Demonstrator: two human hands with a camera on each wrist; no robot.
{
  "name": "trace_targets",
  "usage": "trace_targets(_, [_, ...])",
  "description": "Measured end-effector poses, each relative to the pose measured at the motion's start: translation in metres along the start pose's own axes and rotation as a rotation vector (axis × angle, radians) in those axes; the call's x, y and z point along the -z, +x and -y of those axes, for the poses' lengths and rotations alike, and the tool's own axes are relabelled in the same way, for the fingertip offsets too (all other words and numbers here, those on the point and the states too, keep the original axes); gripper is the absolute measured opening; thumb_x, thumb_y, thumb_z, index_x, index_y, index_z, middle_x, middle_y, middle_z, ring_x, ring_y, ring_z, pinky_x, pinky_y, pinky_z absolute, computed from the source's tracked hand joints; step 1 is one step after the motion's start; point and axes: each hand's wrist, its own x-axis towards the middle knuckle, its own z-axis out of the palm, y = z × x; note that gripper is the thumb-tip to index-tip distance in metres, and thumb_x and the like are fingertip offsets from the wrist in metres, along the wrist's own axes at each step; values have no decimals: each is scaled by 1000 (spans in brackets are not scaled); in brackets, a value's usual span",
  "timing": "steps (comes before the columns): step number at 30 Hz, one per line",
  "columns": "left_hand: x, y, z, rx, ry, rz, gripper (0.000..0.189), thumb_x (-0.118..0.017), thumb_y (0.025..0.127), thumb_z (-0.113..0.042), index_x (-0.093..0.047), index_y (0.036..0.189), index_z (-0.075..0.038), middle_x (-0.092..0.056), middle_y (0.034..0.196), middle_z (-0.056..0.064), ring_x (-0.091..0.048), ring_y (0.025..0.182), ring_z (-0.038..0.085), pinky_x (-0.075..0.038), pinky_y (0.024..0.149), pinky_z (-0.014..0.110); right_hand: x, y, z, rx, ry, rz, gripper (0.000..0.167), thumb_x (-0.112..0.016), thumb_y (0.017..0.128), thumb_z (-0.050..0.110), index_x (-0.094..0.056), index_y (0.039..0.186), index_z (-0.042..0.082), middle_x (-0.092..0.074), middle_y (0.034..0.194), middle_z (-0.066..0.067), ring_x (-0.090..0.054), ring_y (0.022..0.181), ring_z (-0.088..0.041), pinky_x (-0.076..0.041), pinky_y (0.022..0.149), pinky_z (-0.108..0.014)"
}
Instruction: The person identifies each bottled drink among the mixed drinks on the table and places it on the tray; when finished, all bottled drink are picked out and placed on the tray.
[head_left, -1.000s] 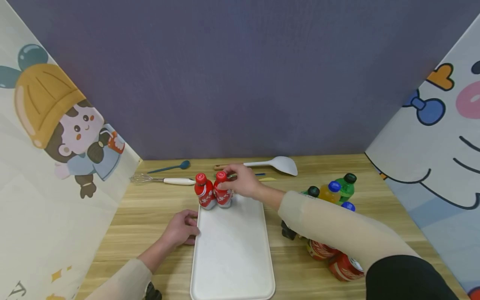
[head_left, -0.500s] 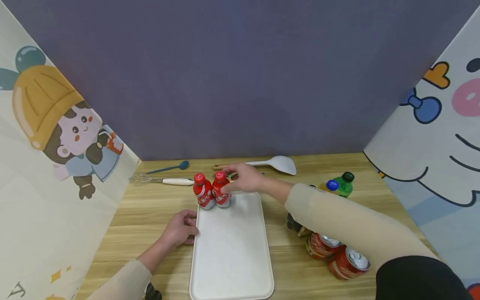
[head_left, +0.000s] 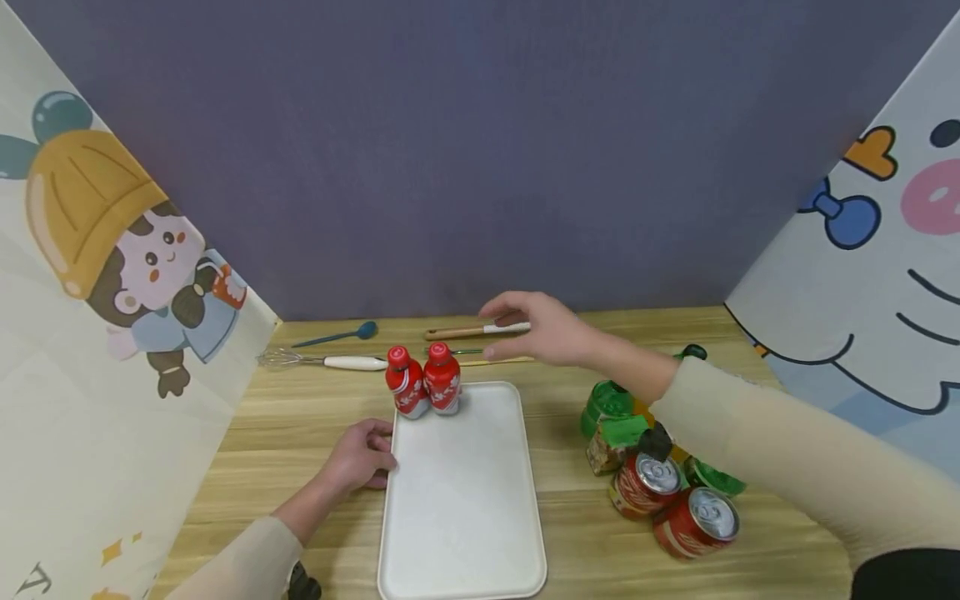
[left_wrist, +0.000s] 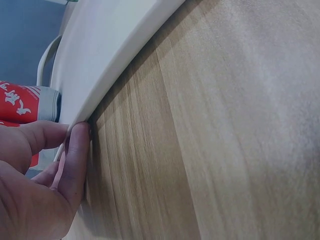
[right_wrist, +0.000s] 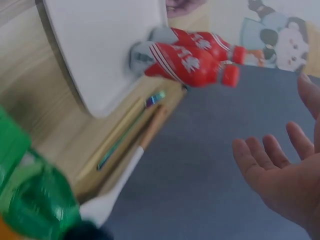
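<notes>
Two red drink bottles stand side by side at the far left corner of a white tray (head_left: pixel 465 508): a left bottle (head_left: pixel 408 392) and a right bottle (head_left: pixel 443 385). My left hand (head_left: pixel 358 457) holds the tray's left edge; the left wrist view shows thumb and finger (left_wrist: pixel 77 155) pinching the rim. Off to the right of the bottles, my right hand (head_left: pixel 553 332) hovers with parted fingers and nothing in it. In the right wrist view, the nearer bottle (right_wrist: pixel 187 65) is apart from the right hand (right_wrist: pixel 285 175).
Behind the tray lie a whisk (head_left: pixel 356 363), a blue spoon (head_left: pixel 337 337) and a spatula (head_left: pixel 453 333), partly hidden by the right hand. On the right are red cans (head_left: pixel 693 525) and green bottles (head_left: pixel 603 408), partly behind the right sleeve (head_left: pixel 780 450).
My right hand has let go of the right bottle and moved away to the right, its fingers spreading. Both bottles stay on the tray, and the left hand keeps its place.
</notes>
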Motion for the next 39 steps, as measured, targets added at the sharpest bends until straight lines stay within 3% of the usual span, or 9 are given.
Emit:
trace_targets(7, [0, -1, -1, -3, -4, 2, 61, -71, 77, 13, -54, 135, 5, -60, 100, 17, -65, 71, 26, -65, 58, 41, 45, -41, -7, -33, 36, -81, 62, -82, 88, 32, -56, 142, 15, -56, 146, -5, -53, 136, -29, -56, 106, -47])
trace_targets(15, [0, -3, -2, -1, 3, 1, 62, -71, 77, 14, -54, 135, 5, -60, 101, 18, -66, 71, 26, -65, 58, 42, 81, -89, -37, -134, -74, -233, 62, -77, 92, 37, -54, 144, 16, -53, 149, -9, -50, 139, -34, -47, 111, -61])
trace_targets(20, [-1, -3, -2, -4, 2, -2, 61, -71, 77, 14, -54, 135, 6, -60, 100, 17, -65, 71, 26, -64, 56, 42, 98, -119, -64, -211, -117, -278, 64, -75, 94, 38, -50, 147, 12, -50, 151, -16, -47, 140, -40, -46, 109, -66])
trace_targets(29, [-1, 0, -2, 10, 14, 5, 60, -71, 79, 13, -53, 135, 5, -59, 101, 18, -65, 72, 26, -65, 57, 41, 108, -156, -110, -300, -135, -283, 67, -69, 98, 37, -43, 149, 1, -45, 151, -27, -43, 137, -50, -45, 105, -73])
trace_targets(39, [-2, -2, -2, 14, 9, 6, 60, -70, 79, 13, -53, 136, 4, -60, 102, 18, -66, 74, 26, -65, 58, 41, 104, -202, -148, -405, -113, -303, 71, -66, 99, 42, -39, 151, 1, -41, 153, -28, -44, 136, -50, -45, 102, -75])
